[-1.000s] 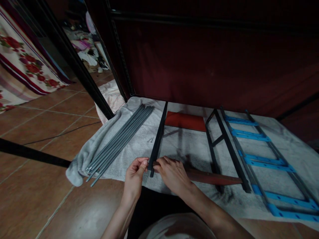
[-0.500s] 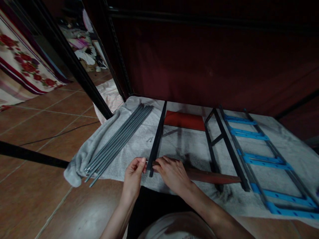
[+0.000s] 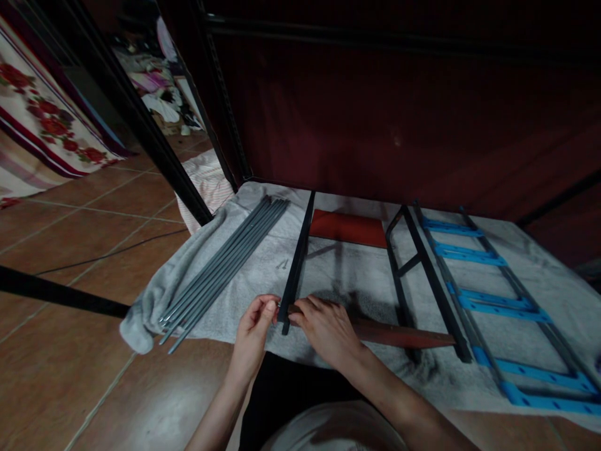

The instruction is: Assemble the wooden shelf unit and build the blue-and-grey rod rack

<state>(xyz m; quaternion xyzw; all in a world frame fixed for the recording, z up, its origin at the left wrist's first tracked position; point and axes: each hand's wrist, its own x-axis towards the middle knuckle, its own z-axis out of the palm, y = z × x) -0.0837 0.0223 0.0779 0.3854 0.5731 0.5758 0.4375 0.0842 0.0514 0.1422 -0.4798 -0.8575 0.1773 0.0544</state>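
Observation:
My left hand [image 3: 256, 322] is closed in a pinch on a screw [image 3: 279, 305], of which only a small shiny bit shows, against the outer side of a black metal frame [image 3: 299, 250]. On the frame's inner side, my right hand [image 3: 326, 322] is wrapped round the end of a reddish-brown board [image 3: 399, 333], which runs right toward a second black frame [image 3: 429, 282]. The board's gripped end is partly hidden by the fingers. An orange-red panel [image 3: 347, 228] spans the two frames farther back. Two loose screws [image 3: 282, 264] lie left of the nearer frame.
A bundle of grey metal tubes [image 3: 225, 263] lies on the grey blanket [image 3: 253, 282] at left. Racks with blue connectors [image 3: 493, 307] lie at right. Black posts [image 3: 154, 144] rise at left before a dark red panel [image 3: 375, 125]. A cable [image 3: 113, 252] crosses the tiled floor.
My left hand has shifted slightly right and up, closer to the black frame, and less of the screw shows. My right hand stays on the board.

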